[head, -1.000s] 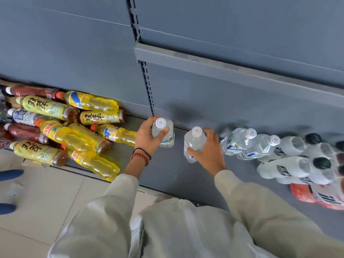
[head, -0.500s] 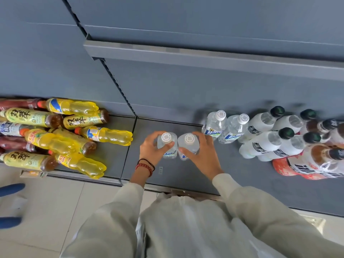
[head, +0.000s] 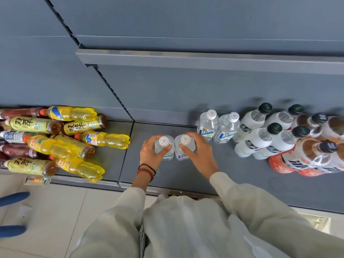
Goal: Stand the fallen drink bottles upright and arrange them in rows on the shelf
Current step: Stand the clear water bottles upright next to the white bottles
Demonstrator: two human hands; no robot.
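The left hand (head: pixel 151 152) grips one water bottle (head: pixel 163 140) and the right hand (head: pixel 199 155) a second bottle (head: pixel 184 139), held upright and touching on the shelf (head: pixel 186 177), near-left of two standing bottles (head: pixel 208 125), apparently to form a row.

I'm looking down on the grey shelf (head: pixel 186 177). My left hand (head: pixel 151 155) curls its fingers (head: pixel 146 144) round the left water bottle (head: pixel 164 141), and my right hand (head: pixel 200 155) grips the right water bottle (head: pixel 184 139). The two stand upright, touching side by side. Just behind them, to the right, stand two more water bottles (head: pixel 208 126), then white bottles with dark caps (head: pixel 251 125). On the shelf section to the left, yellow drink bottles (head: pixel 108 139) and tea bottles (head: pixel 33 124) lie fallen in a heap.
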